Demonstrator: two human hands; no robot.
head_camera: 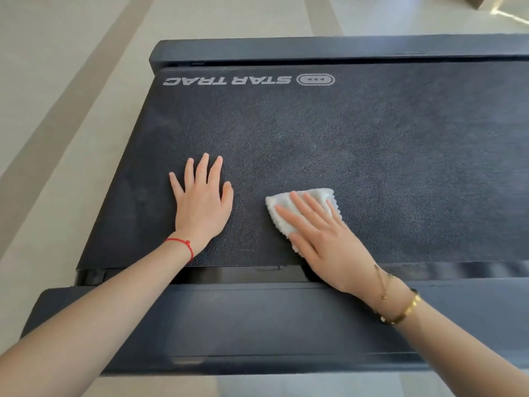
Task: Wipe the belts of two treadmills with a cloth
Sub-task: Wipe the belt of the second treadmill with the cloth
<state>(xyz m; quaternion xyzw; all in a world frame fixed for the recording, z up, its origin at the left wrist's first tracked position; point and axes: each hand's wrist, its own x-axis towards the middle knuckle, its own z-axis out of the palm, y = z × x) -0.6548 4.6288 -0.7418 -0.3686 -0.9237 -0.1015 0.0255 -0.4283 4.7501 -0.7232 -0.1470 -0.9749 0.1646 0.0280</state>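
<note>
A black treadmill belt (357, 144) with a "STAR TRAC" logo near its far edge fills the middle of the view. My left hand (201, 203) lies flat on the belt with fingers spread, a red string at its wrist. To its right, my right hand (323, 239) presses a folded white cloth (317, 196) onto the belt with straight fingers. Most of the cloth shows beyond the fingertips. Only one treadmill is in view.
Dark side rails frame the belt, one at the near side (243, 319) under my forearms and one at the far side (329, 48). The belt's end lies at the left. Pale tiled floor (63, 116) surrounds the machine. A brown object (476, 1) sits at the top right.
</note>
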